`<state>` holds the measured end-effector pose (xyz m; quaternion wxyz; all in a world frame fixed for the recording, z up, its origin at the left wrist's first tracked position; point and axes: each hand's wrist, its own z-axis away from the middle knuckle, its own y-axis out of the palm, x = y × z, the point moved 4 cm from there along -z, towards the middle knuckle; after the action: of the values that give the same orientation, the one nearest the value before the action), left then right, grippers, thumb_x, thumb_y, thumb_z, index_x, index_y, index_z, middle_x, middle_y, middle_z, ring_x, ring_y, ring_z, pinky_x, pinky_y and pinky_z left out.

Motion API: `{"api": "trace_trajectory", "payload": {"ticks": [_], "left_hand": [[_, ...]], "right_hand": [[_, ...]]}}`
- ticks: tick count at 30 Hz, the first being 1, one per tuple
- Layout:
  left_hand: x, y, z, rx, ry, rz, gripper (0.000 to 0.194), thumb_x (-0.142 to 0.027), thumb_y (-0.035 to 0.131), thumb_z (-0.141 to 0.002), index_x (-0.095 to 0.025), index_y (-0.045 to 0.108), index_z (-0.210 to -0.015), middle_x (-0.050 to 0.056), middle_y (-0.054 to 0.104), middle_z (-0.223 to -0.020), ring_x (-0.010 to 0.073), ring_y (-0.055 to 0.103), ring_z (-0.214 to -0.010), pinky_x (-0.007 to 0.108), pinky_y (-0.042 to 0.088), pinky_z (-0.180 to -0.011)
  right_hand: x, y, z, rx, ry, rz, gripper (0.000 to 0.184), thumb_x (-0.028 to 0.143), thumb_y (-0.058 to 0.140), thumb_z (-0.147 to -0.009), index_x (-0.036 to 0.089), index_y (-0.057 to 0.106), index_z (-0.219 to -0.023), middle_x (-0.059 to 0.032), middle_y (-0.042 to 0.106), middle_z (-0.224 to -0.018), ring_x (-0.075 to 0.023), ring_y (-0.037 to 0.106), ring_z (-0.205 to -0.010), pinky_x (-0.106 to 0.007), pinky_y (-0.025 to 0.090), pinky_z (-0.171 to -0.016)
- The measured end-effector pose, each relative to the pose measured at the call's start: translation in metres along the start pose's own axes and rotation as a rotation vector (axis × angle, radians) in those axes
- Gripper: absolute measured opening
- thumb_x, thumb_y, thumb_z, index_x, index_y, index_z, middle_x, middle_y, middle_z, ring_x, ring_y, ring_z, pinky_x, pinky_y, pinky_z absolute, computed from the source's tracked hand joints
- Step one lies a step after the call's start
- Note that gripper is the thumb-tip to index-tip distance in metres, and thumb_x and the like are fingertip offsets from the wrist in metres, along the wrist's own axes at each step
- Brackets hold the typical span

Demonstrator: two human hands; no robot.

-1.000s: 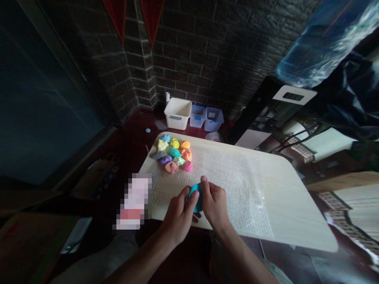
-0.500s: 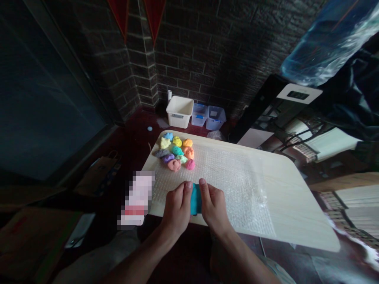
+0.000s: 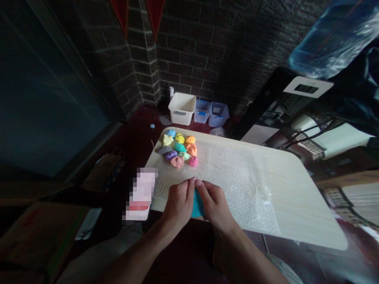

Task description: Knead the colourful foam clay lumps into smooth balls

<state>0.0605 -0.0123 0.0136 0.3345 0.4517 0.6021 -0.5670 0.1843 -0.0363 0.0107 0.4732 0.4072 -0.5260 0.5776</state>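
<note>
Teal, soft, clay-like material (image 3: 197, 205) is hanging between the two hands, looking smooth and matte, over the near edge of the pale wood-grain bench (image 3: 308, 197). Crinkled, clear bubble wrap (image 3: 233, 185) is covering much of the benchtop and catching dull light on its dimpled surface. Beyond the hands, toward the far left corner, lumpy, rounded clay-like pieces (image 3: 179, 147) are sitting in a close cluster: blue, pale yellow, bright yellow, orange, green, grey, purple, mint, brownish pink and magenta, some folded, some knobbly.

Fingers and thumbs are hiding both sides of the teal material, so its full outline and thickness are not showing. Blocky pixels are masking a pink and red rectangular object (image 3: 141, 193) by the left edge, and the frame is cutting off the blue translucent water bottle (image 3: 334, 39) at upper right.

Curled closed, the left hand (image 3: 180, 200) and the right hand (image 3: 215, 201) are pinching the teal material from opposite sides, their thumb tips nearly meeting above it.
</note>
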Motion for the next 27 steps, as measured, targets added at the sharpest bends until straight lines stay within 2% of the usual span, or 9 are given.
{"api": "trace_trajectory", "payload": {"ticks": [4,8,11,14,17,19,23,25,27], "left_hand": [[0.002,-0.002,0.0,-0.009,-0.073,0.059,0.05,-0.046,0.042,-0.107,-0.022,0.053,-0.064,0.001,0.059,-0.057,0.0168,0.057,-0.055,0.03,0.035,-0.057],[0.001,0.001,0.002,0.05,-0.026,0.033,0.046,-0.044,0.045,-0.107,-0.021,0.055,-0.068,-0.001,0.057,-0.058,0.0154,0.054,-0.055,0.03,0.033,-0.057],[-0.001,0.001,0.002,0.0,-0.013,0.051,0.045,-0.041,0.045,-0.106,-0.021,0.055,-0.068,0.0,0.058,-0.06,0.015,0.054,-0.057,0.029,0.035,-0.058],[0.0,0.0,0.002,-0.036,-0.086,0.126,0.048,-0.048,0.045,-0.105,-0.021,0.052,-0.066,-0.001,0.054,-0.058,0.0144,0.053,-0.054,0.028,0.037,-0.055],[0.007,0.004,0.006,0.052,-0.255,0.279,0.054,-0.061,0.041,-0.104,-0.023,0.047,-0.067,-0.005,0.046,-0.052,0.0133,0.048,-0.042,0.025,0.035,-0.042],[0.009,0.008,0.008,0.149,-0.282,0.374,0.054,-0.065,0.041,-0.104,-0.023,0.048,-0.07,-0.006,0.045,-0.053,0.0132,0.049,-0.039,0.024,0.036,-0.038],[0.009,0.011,0.01,0.214,-0.187,0.368,0.044,-0.059,0.045,-0.105,-0.023,0.053,-0.083,-0.006,0.049,-0.06,0.0116,0.052,-0.044,0.021,0.038,-0.041],[0.009,0.01,0.009,0.199,-0.156,0.333,0.043,-0.057,0.043,-0.106,-0.023,0.054,-0.084,-0.006,0.048,-0.061,0.0107,0.049,-0.046,0.021,0.036,-0.043],[0.008,0.008,0.007,0.175,-0.125,0.31,0.042,-0.056,0.044,-0.107,-0.022,0.054,-0.084,-0.005,0.049,-0.065,0.0113,0.051,-0.051,0.021,0.038,-0.047]], "right_hand": [[-0.008,-0.002,-0.002,-0.057,0.06,-0.055,0.056,0.067,0.05,-0.101,0.02,0.058,-0.073,0.0044,0.045,-0.054,-0.0095,0.043,-0.042,-0.02,0.031,-0.037],[-0.011,-0.005,-0.001,-0.115,0.1,-0.053,0.059,0.071,0.047,-0.101,0.02,0.055,-0.072,0.0051,0.045,-0.052,-0.0093,0.045,-0.038,-0.019,0.033,-0.033],[-0.008,-0.003,0.0,-0.123,0.119,-0.096,0.06,0.074,0.048,-0.099,0.021,0.053,-0.071,0.0059,0.045,-0.05,-0.0094,0.046,-0.036,-0.018,0.034,-0.031],[-0.006,-0.002,-0.001,-0.147,0.123,-0.156,0.062,0.076,0.05,-0.096,0.022,0.05,-0.067,0.0071,0.043,-0.046,-0.0085,0.043,-0.033,-0.017,0.033,-0.028],[-0.01,-0.003,-0.003,-0.187,0.13,-0.174,0.064,0.079,0.05,-0.095,0.022,0.049,-0.065,0.0071,0.043,-0.044,-0.0084,0.042,-0.031,-0.017,0.032,-0.027],[-0.013,-0.007,-0.003,-0.22,0.13,-0.172,0.064,0.078,0.048,-0.096,0.022,0.049,-0.065,0.0066,0.044,-0.045,-0.0089,0.043,-0.032,-0.018,0.033,-0.028],[-0.005,-0.022,-0.004,-0.316,-0.03,-0.099,0.056,0.066,0.052,-0.102,0.02,0.06,-0.071,0.0024,0.056,-0.057,-0.0111,0.053,-0.048,-0.019,0.045,-0.041],[0.005,-0.027,-0.005,-0.297,-0.174,-0.056,0.039,0.055,0.059,-0.102,0.019,0.073,-0.092,-0.0017,0.069,-0.075,-0.0137,0.064,-0.066,-0.021,0.053,-0.057],[0.012,-0.029,-0.004,-0.207,-0.272,-0.056,0.028,0.046,0.065,-0.101,0.023,0.076,-0.114,-0.0043,0.077,-0.096,-0.0167,0.07,-0.085,-0.025,0.058,-0.072]]}}
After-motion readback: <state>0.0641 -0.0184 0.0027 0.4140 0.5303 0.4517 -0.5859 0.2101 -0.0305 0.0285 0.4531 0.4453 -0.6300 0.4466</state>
